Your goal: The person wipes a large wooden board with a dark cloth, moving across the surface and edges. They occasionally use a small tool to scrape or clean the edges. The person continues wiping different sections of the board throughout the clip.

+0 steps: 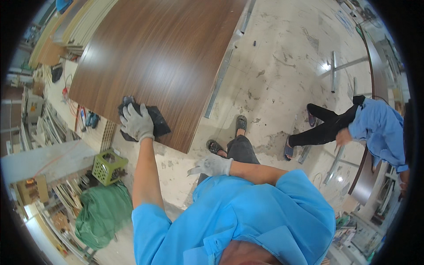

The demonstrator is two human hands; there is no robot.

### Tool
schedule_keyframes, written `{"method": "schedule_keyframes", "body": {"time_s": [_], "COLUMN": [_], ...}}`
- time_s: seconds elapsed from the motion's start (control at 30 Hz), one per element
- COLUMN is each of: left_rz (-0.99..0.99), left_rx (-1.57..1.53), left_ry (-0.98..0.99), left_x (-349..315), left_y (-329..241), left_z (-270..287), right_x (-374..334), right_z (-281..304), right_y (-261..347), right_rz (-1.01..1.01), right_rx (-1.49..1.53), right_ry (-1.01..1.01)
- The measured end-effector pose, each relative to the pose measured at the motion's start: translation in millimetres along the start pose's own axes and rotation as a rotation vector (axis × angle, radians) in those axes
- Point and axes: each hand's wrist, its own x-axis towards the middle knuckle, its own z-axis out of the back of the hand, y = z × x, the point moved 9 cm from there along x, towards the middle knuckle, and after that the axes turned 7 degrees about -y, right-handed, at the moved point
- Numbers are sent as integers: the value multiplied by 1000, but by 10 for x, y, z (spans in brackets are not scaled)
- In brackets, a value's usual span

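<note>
A large brown wood-grain board [163, 53] lies flat in front of me, its near corner pointing toward my body. My left hand [138, 122], in a grey-white work glove, presses a bunched black cloth [160, 121] onto the board's near left edge. Its fingers are bent over the cloth, part of which hangs past the edge. Close to my waist, my right hand [210, 166] wears a matching glove. It is empty, with the fingers stretched out to the left and partly apart.
Metal rails [219, 84] run beneath the board's right side. At right, a person in a blue shirt [380, 128] bends beside another brown board [364, 176] and metal bars [333, 73]. A green plastic stool [108, 167] and a green sack [104, 214] stand at lower left, near stacked panels.
</note>
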Motion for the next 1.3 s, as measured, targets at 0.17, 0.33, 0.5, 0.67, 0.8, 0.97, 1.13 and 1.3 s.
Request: {"method": "schedule_keyframes", "body": {"time_s": [0.17,0.33,0.5,0.67,0.8,0.97,1.13,1.3], "left_rz": [-417,-605,-510,-323,-368,-809,-441,-564], "left_rx": [-135,-348,-203,-34,-90,-487,-77,-442], "left_ry": [-39,78,-57,83,61,118,12,-34], "left_x": [-498,-864,-307,445,926,526,1422,1728], "left_y": [-647,-1543,-1919,-2134,-3083,-4614,-3954,-4851], "left_z": [332,302,216,-182,-349,-398,-733,-859], "right_x": [-1084,-2043,-2566,-3117,-3368,-3441,-3704,-3970], "right_z": [914,2094,2206,2224,2501,3265,3798,3934], "right_y": [-1091,-1409,-1518,-2069,-2612,-3309,-3694,-3789], "right_rz": [-777,-810,-1027,-1124,-1237,-1241,-1189,-1299], "right_rx": [-188,-60,-75,-9,124,236,231,375], "right_ry": [-605,-1217,-1297,-1329,-1334,-1352,-1401,-1557]}}
